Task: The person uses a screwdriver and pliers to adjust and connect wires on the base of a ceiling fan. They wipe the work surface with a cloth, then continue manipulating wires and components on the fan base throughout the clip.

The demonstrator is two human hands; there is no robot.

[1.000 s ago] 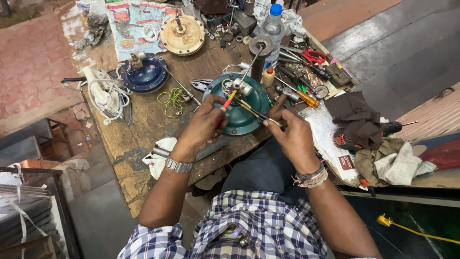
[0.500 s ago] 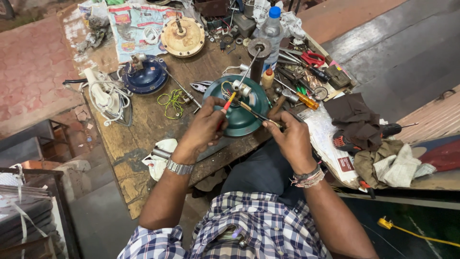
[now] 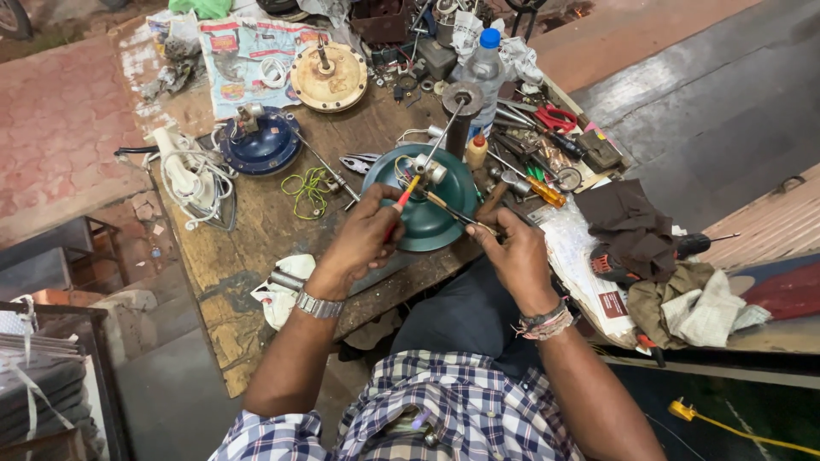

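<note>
A round teal fan motor housing [image 3: 431, 218] with a metal shaft lies near the front edge of a worn wooden workbench [image 3: 256, 230]. My left hand [image 3: 363, 239] grips a red and orange handled tool [image 3: 403, 198] with its tip at the wires on the housing's hub. My right hand [image 3: 511, 252] holds a thin dark-handled tool [image 3: 453, 211] angled toward the same hub from the right. Both hands rest at the housing's near rim.
A blue motor housing [image 3: 260, 145] and a cream one [image 3: 329, 78] sit farther back. A white iron [image 3: 184, 175], a coil of green wire [image 3: 307, 183], a plastic bottle [image 3: 484, 72], red scissors [image 3: 555, 115], screwdrivers and rags [image 3: 675, 290] crowd the bench.
Both hands and tool tips have shifted only slightly at the hub. The view has tilted a little.
</note>
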